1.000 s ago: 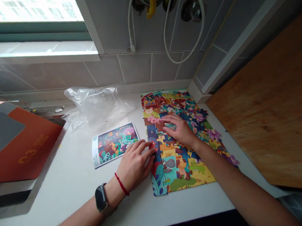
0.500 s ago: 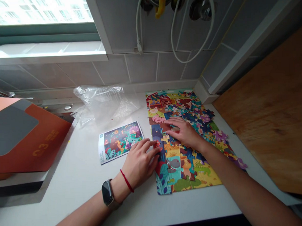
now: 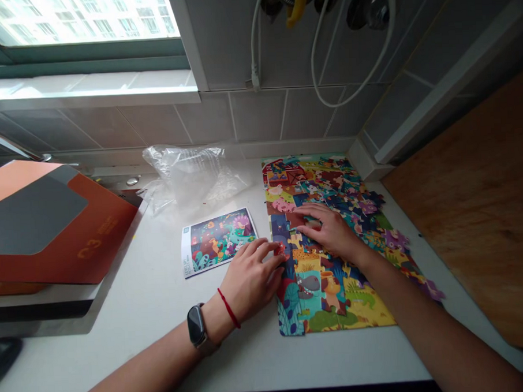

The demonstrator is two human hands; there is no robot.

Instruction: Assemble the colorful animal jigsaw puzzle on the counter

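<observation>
Clock centred on the left hand (image 3: 254, 271). Nearest: one smartwatch (image 3: 195, 326), one red cord bracelet (image 3: 229, 308), both 8 o'clock. Left fingers bent, tips on the dark strip (image 3: 289, 313) edging the jigsaw puzzle (image 3: 357, 301), apparently steadying it; whether they pinch a piece, cannot tell. Puzzle lies flat at 3 o'clock on the table (image 3: 129, 352). Right hand (image 3: 330, 230), 2 o'clock, thumb and fingers apart near one brown piece (image 3: 294, 220); nothing visibly gripped. One leaflet (image 3: 222, 239), 11 o'clock, picture up beside the puzzle, probably for easy viewing. Loose pieces (image 3: 368, 206) overlap at 2 o'clock, too jumbled to count. One orange box (image 3: 107, 237), 9 o'clock. One crumpled plastic bag (image 3: 191, 173), 11 o'clock, likely pushed back for working room.
</observation>
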